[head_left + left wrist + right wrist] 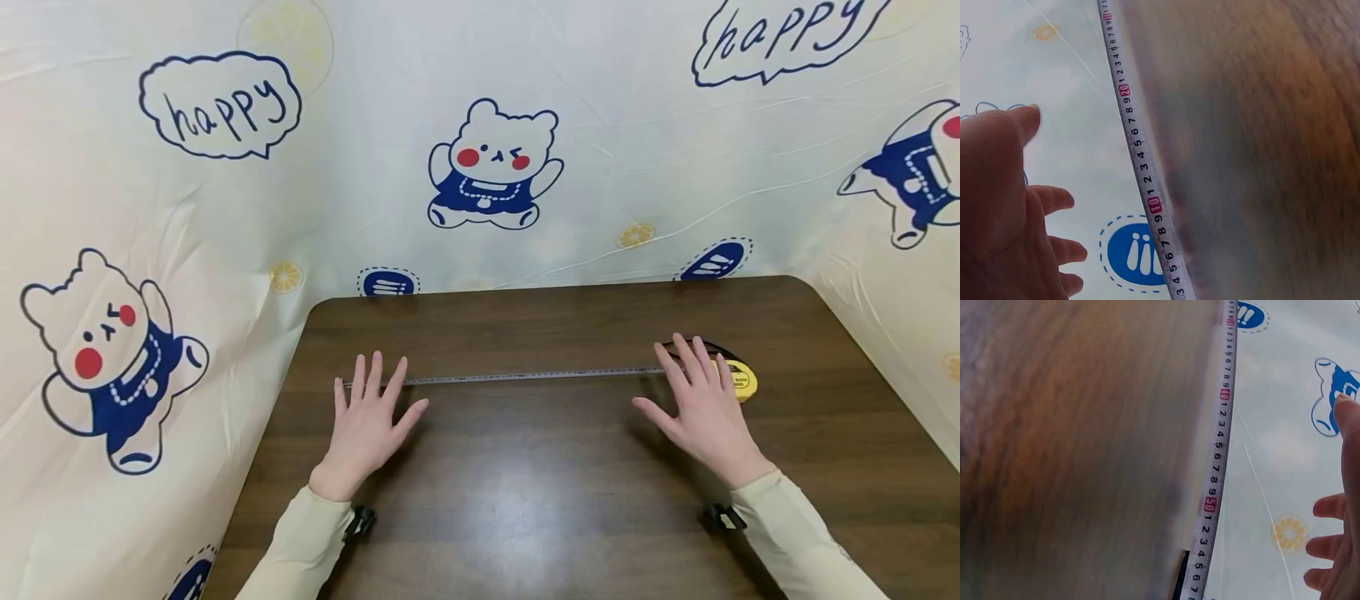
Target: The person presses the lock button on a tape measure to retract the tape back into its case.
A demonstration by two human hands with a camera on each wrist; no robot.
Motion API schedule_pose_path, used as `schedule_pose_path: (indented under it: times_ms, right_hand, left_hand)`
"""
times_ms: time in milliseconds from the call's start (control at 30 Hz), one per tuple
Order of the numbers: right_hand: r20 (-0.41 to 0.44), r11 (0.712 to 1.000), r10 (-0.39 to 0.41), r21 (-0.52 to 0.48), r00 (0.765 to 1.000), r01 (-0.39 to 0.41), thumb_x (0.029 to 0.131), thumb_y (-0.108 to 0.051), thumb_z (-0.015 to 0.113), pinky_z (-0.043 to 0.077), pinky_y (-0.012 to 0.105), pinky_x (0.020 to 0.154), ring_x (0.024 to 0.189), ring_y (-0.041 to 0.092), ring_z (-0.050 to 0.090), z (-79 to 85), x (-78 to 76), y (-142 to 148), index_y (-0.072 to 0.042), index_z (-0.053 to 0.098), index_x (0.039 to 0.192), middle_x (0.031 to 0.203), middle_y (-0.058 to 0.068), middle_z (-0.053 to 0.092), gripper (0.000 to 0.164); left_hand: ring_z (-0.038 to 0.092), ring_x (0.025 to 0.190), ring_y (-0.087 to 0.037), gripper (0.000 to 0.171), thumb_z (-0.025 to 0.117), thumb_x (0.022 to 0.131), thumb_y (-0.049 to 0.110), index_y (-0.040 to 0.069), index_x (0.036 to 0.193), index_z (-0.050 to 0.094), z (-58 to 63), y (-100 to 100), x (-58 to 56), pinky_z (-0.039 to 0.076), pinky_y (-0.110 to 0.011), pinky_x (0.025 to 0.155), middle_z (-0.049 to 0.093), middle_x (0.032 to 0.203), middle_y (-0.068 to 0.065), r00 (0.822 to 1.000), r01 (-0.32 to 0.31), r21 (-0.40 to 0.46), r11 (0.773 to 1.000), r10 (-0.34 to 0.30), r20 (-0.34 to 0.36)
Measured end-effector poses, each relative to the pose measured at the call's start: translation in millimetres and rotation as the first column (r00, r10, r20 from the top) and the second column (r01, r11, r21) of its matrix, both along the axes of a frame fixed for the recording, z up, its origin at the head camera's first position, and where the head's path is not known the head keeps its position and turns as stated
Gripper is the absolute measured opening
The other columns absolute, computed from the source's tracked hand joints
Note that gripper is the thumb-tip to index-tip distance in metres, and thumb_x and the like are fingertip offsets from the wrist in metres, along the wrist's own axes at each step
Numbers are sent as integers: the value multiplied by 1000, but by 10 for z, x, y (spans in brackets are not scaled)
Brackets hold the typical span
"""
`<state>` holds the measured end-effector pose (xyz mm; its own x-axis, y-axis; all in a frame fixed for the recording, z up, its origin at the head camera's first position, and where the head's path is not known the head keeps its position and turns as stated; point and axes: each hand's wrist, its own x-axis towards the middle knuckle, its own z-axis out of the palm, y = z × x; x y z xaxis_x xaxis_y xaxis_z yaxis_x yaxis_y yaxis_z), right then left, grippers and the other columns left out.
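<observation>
A tape measure lies drawn out across the brown table, its pale blade (525, 376) running nearly straight from left to right. My left hand (363, 437) is spread over the blade's left end, fingers pointing away from me. At the other end, my right hand (708, 421) has its fingers spread in front of the yellow case (744, 381), hiding part of it. Neither hand grips anything. Black numbers and red tens show along the blade in the left wrist view (1135, 137), around 10 and 20, and in the right wrist view (1216, 453), around 40 and 50.
The brown wooden table (517, 467) has rounded far corners. Behind it and at both sides hangs a pale cloth (600, 192) printed with bears, lemon slices and "happy" bubbles. A black strap (720, 348) loops beside the yellow case. Small black devices sit at both wrists.
</observation>
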<state>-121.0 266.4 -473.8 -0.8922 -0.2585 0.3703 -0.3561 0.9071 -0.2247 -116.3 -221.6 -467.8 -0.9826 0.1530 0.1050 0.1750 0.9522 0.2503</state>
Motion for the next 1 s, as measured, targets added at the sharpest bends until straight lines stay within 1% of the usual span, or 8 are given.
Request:
schedule_pose_path:
  times_ms: [67,200,300,367,533,667,867,1000]
  right_hand:
    - [-13,1000,13,-18,1000,-13,92,-53,73,18,67,121,149,49,31,7,-3,23,-4,48,152,156,26,43,81]
    - [-31,999,31,-34,999,-32,91,-44,78,30,69,112,139,50,43,21,-11,85,-2,56,144,142,24,57,71]
    - [-40,999,37,-30,999,-38,90,-37,80,36,70,105,128,49,50,21,-27,160,-1,62,136,132,24,61,62]
    - [-47,999,41,-30,998,-43,89,-32,81,39,68,102,122,48,53,14,-44,219,0,64,132,127,24,63,57]
    - [-72,997,57,-38,996,-59,87,-23,82,40,68,98,117,47,56,-31,-111,379,2,66,126,121,22,64,49]
    - [-65,998,51,-32,997,-53,86,-21,83,41,71,93,116,48,55,-90,-144,499,1,66,125,121,22,63,49]
    - [-39,999,39,5,999,-39,84,-22,86,41,73,90,116,49,54,-153,-157,652,1,65,127,123,23,62,53]
    - [13,1000,12,19,1000,-13,84,-23,86,39,74,93,118,51,51,-145,-164,752,1,63,130,125,25,59,56]
  left_hand:
    - [12,157,-48,76,59,101,56,12,160,42,-7,-37,-4,7,-77,118,24,167,-28,1000,3,8,1000,-3,-13]
    - [34,146,-52,64,70,99,42,7,150,54,1,-135,-21,20,-77,114,40,157,-32,999,8,8,1000,-7,-40]
    - [46,135,-53,55,73,98,34,5,142,60,13,-220,-46,32,-76,106,51,147,-32,999,6,21,1000,-5,-54]
    - [50,128,-53,50,74,97,30,4,138,64,9,-289,-75,38,-74,99,55,142,-30,998,6,39,999,-3,-69]
    - [53,119,-51,39,75,96,19,2,131,68,-29,-491,-171,47,-68,89,60,133,-28,993,-1,101,995,12,-114]
    - [49,120,-48,36,74,97,14,1,130,68,-58,-652,-242,51,-66,86,59,133,-27,995,-34,160,987,48,-86]
    - [45,121,-51,30,71,96,4,-4,125,69,-79,-803,-307,45,-65,95,56,133,-33,995,-74,217,973,85,-42]
    - [50,122,-54,29,69,97,3,-5,124,69,-82,-844,-318,43,-67,100,57,131,-34,997,-71,224,972,77,-18]
